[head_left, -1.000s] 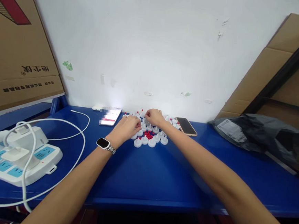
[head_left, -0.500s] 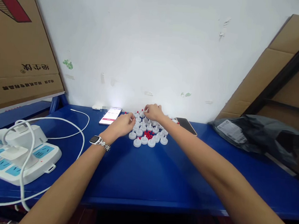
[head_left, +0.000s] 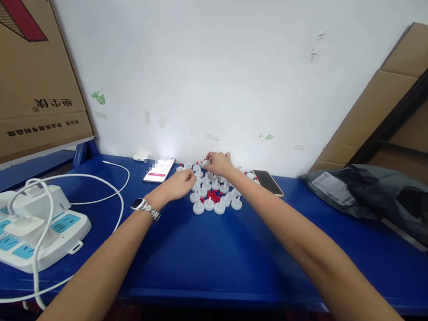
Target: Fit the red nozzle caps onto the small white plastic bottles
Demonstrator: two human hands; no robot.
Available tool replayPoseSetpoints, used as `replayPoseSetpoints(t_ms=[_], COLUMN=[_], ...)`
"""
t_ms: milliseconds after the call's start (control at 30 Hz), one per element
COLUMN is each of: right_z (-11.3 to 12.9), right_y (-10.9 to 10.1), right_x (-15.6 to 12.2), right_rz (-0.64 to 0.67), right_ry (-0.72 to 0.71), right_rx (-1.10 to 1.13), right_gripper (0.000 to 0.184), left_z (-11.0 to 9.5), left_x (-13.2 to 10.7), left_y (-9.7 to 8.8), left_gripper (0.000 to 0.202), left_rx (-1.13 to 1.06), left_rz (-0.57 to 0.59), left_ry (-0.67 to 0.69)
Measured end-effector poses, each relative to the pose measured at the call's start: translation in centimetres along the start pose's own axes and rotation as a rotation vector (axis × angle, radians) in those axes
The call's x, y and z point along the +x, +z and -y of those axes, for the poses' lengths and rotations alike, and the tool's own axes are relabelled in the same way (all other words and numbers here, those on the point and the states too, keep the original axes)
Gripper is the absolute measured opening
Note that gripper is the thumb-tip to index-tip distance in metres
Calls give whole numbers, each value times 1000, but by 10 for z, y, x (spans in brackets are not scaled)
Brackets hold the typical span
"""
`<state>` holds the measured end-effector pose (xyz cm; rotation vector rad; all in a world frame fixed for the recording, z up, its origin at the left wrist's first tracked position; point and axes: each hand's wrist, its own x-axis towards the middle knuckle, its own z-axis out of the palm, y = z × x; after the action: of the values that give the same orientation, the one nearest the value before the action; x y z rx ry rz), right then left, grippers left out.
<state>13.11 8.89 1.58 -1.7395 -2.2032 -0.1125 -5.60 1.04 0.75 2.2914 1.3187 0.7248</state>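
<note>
White caps (head_left: pixel 209 204) clustered on the blue tabletop (head_left: pixel 206 259), red pieces (head_left: pixel 214 196) between them, right hand (head_left: pixel 218 164) at a far cap (head_left: pixel 206 163), left hand (head_left: pixel 180 183) beside left caps, cannot tell if either grip is closed

caps (head_left: pixel 209 203) lie between two phones (head_left: pixel 160 169) on the table (head_left: pixel 209 259)

over the feed i count one left hand (head_left: pixel 180 184), one right hand (head_left: pixel 219 164), one smartwatch (head_left: pixel 138 204), two smartphones (head_left: pixel 159 170), one power strip (head_left: pixel 64 245) with at least two white plugs (head_left: pixel 33 228), one printed cardboard box (head_left: pixel 28 71), one grey plastic bag (head_left: pixel 385 198) and one blue table (head_left: pixel 235 261). i make out at least fifteen white spouted caps (head_left: pixel 209 205), some hidden; the loose red tips (head_left: pixel 214 196) are too small for me to number.
</note>
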Motion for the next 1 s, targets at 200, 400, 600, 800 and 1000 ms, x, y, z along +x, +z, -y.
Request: replayPoseSetpoints(t_ms=[200,400,600,800,1000], right_z=[-13,-14,-2,11,13], right_y=[-26,-29,-31,-27,-24], right_x=[-60,-119,-129,-131,-133], right_rz=[-146,-31,-38,-60,-60], right_ry=[-8,-35,-54,-36,-60], right_rx=[543,1088,1167,1260,1271], right_gripper=[32,36,32,41,42], left_z=[-4,-29,-41,-46,-46], left_x=[1,-6,-7,-10,-9], left_y=[4,22,29,22,29], left_gripper=[26,31,30,31,31], left_rx=[0,-125,-74,35,-8], left_rz=[-184,-97,-139,-190,-195], left_ry=[77,224,285,375,361])
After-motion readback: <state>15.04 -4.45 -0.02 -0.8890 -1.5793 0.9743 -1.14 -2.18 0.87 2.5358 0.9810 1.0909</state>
